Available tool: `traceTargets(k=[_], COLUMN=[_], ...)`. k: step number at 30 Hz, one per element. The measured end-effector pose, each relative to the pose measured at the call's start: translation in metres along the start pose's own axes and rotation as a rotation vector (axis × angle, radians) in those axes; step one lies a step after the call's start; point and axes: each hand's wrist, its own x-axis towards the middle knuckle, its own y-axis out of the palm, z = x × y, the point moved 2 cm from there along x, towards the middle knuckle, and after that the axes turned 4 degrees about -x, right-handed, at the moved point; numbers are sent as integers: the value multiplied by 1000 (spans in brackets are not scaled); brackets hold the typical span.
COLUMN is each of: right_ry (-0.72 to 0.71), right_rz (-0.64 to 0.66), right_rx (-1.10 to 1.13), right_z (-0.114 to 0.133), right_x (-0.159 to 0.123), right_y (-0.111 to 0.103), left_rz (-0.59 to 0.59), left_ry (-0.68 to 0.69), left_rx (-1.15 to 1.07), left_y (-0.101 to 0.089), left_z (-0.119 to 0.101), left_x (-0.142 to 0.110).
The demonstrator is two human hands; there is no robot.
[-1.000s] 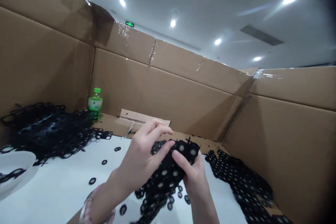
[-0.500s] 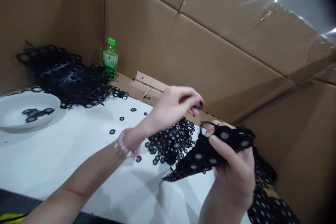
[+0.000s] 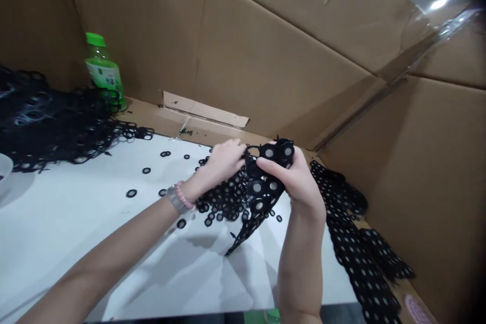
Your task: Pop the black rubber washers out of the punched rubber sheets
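Right hand (image 3: 296, 182): pinching the black perforated ring sheet (image 3: 261, 190) between thumb and fingers.
Left hand (image 3: 224, 160): curling its fingers closed around the sheet's left edge.
Sheet: hanging above loose black rings (image 3: 228, 200) on the white table (image 3: 76, 248).
Nearby: black perforated strips (image 3: 353, 233) lying rightward; green-capped bottle (image 3: 102, 73) standing left against the cardboard wall (image 3: 266, 55).

One left hand (image 3: 224, 162) and one right hand (image 3: 294, 179) are shown, with one black perforated sheet (image 3: 261, 187) held between them. Two black perforated strips (image 3: 360, 263), one black heap (image 3: 49, 126), one green-capped bottle (image 3: 102, 73), one white bowl (image 3: 4, 174) and one beaded bracelet (image 3: 184, 196) are counted; the loose black rings (image 3: 131, 193) are too many to count.
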Motion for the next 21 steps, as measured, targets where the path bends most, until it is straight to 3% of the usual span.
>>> traceTargets(k=[3, 4, 6, 9, 14, 17, 21], right_ry=[-47, -64, -116, -190, -194, -177, -191], right_rz=[17, 39, 100, 152, 123, 79, 38], right_rx=[-39, -40, -26, -16, -55, -32, 4], right_z=[3, 4, 7, 15, 22, 22, 19], right_x=[2, 3, 4, 1, -14, -17, -14], right_y=[-1, 0, 4, 9, 5, 1, 3], left_rz=[-420, -493, -464, -270, -164, -177, -351], left_ry=[180, 255, 405, 509, 353, 331, 316], left_rx=[-111, -167, -255, -336, -469, -433, -294], left_y=[-44, -56, -70, -74, -72, -69, -66], left_z=[-12, -17, -30, -42, -42, -46, -46], left_x=[-5, -8, -14, -19, -19, -20, -20])
